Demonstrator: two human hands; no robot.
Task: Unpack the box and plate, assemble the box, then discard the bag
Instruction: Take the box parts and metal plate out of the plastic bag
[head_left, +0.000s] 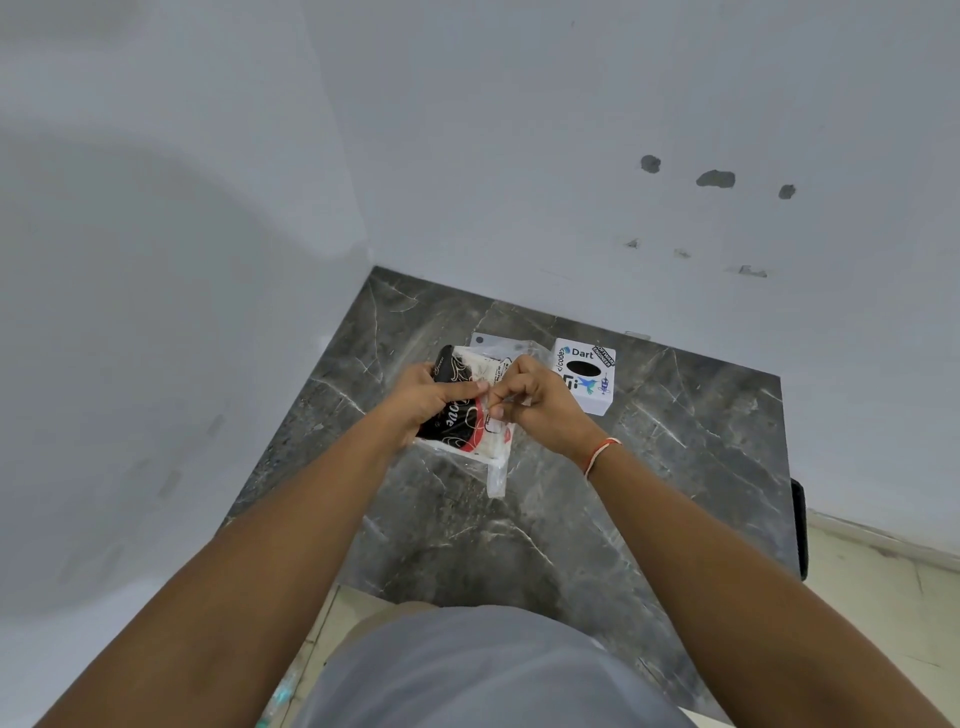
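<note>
A clear plastic bag is held just above the dark marble table. Inside it shows a flat folded box, black, red and cream with curly lettering. My left hand grips the bag and the folded box from the left side. My right hand pinches the bag's upper edge between thumb and fingers, close to the left thumb. A loose strip of the bag hangs down below. No plate can be told apart inside the bag.
A white box with stickers and a dark oval hole on top stands just right of my right hand. A flat pale piece lies behind the bag. Walls close the table's far and left sides. Floor shows at right.
</note>
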